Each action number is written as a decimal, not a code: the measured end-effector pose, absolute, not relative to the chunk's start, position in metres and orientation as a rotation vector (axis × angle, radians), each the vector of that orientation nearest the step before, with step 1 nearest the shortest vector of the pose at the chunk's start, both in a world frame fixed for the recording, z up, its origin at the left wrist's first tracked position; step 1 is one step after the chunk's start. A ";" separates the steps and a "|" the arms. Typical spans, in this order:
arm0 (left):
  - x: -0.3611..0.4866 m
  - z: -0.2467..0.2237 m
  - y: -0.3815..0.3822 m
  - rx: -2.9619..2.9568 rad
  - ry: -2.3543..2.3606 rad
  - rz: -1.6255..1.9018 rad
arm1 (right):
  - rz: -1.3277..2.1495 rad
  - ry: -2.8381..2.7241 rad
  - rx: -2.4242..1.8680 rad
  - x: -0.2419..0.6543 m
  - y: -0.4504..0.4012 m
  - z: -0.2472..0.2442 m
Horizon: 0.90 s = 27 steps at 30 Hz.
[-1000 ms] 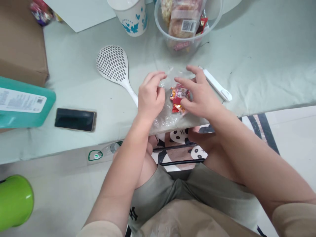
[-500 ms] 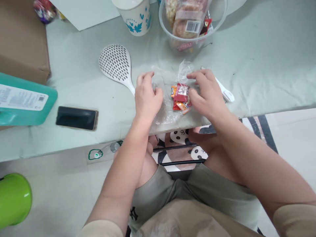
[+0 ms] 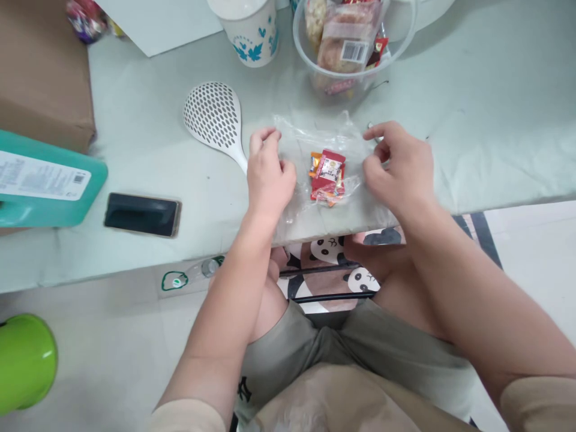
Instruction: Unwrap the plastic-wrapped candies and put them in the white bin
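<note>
A clear plastic bag (image 3: 299, 207) lies spread on the cloth-covered table between my hands. Several small wrapped candies, with a dark red packet (image 3: 330, 171) uppermost and orange ones beside it, sit in a pile at its middle; I cannot tell whether they are inside or on top of it. My left hand (image 3: 271, 177), fingers bent, grips the bag's left edge. On the opposite edge, my right hand (image 3: 400, 168) is closed on the film with its fingers curled. Part of a white handled item (image 3: 370, 125) shows behind the right fingertips.
A white slotted skimmer (image 3: 213, 114) lies left of my left hand. Beyond stand a paper cup (image 3: 252, 39) and a clear tub (image 3: 310, 63) of packaged snacks. Further left are a phone (image 3: 141, 215), a green jug (image 3: 96, 180) and a cardboard box (image 3: 40, 78). The table's front edge runs below my wrists.
My right hand has moved right, away from the candies, and the film on that side is more spread out. The candy pile has shifted slightly. My left hand stays almost in place.
</note>
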<state>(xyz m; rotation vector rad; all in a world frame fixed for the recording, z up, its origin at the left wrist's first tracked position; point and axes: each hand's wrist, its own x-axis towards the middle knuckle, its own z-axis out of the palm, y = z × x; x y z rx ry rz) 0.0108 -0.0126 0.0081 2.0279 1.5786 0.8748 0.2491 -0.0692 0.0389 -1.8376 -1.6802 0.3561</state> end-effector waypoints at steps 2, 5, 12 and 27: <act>0.008 0.005 -0.011 2.029 1.592 0.904 | 0.334 -1.636 -1.888 0.254 -0.069 0.038; 0.004 -0.002 -0.009 2.027 1.604 0.930 | 0.314 -1.609 -1.945 0.258 -0.070 0.036; 0.006 0.003 -0.015 2.103 1.607 1.045 | 0.166 -1.693 -1.894 0.251 -0.073 0.043; 0.027 0.037 -0.043 2.346 1.028 0.658 | 0.293 -2.114 -1.735 0.249 -0.081 0.052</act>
